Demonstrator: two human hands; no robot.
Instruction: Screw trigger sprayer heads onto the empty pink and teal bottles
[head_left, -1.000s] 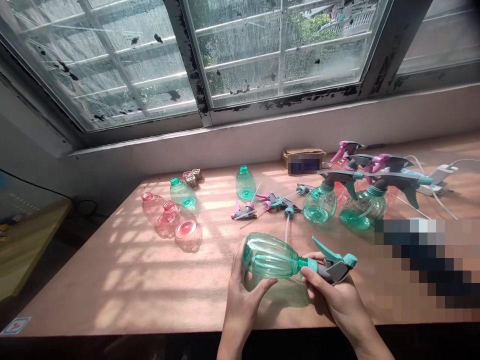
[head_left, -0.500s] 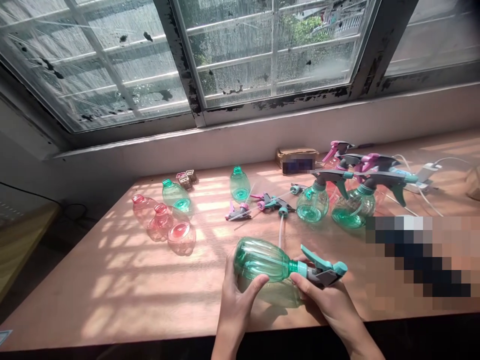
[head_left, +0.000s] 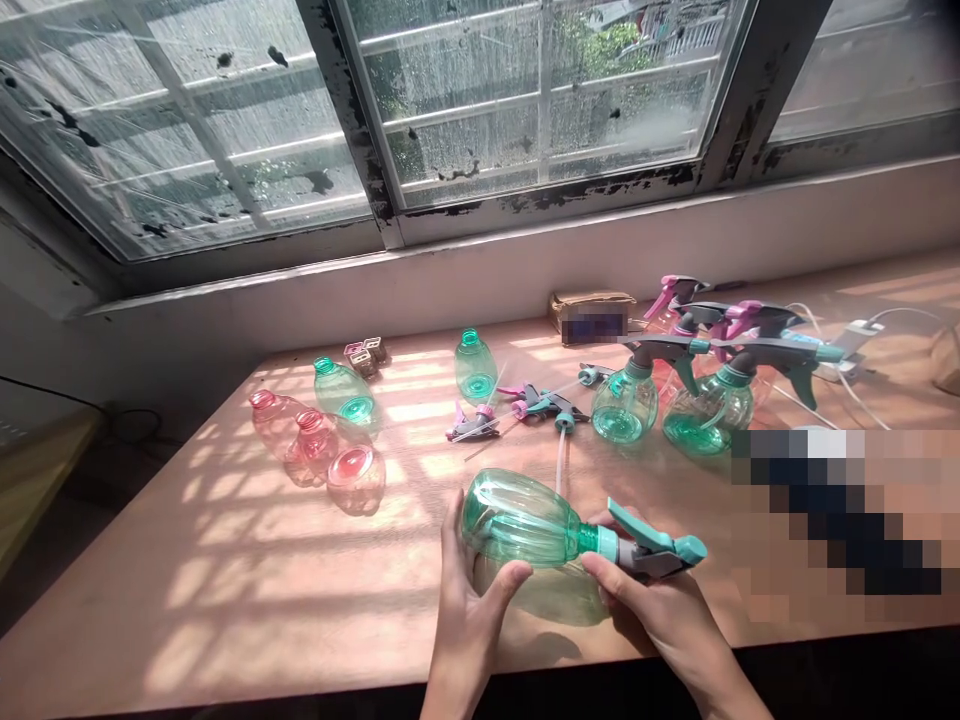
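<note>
I hold a clear green spray bottle (head_left: 525, 525) on its side just above the wooden table (head_left: 247, 590). My left hand (head_left: 472, 610) wraps round the bottle's body, thumb on top. My right hand (head_left: 660, 605) is closed on the bottle's teal and grey trigger head (head_left: 652, 548) at the neck. The nozzle points right.
Pink (head_left: 315, 445) and green (head_left: 341, 390) empty bottles lie at the left, one green bottle (head_left: 475, 366) stands mid-table. Loose trigger heads (head_left: 540, 405) lie beside it. Finished spray bottles (head_left: 675, 390) stand at the right. A cardboard box (head_left: 592, 315) sits by the wall. A blurred patch covers the right.
The view has drifted slightly; the bottle and both hands sit a little lower and left in frame. My grip on bottle and trigger head is unchanged.
</note>
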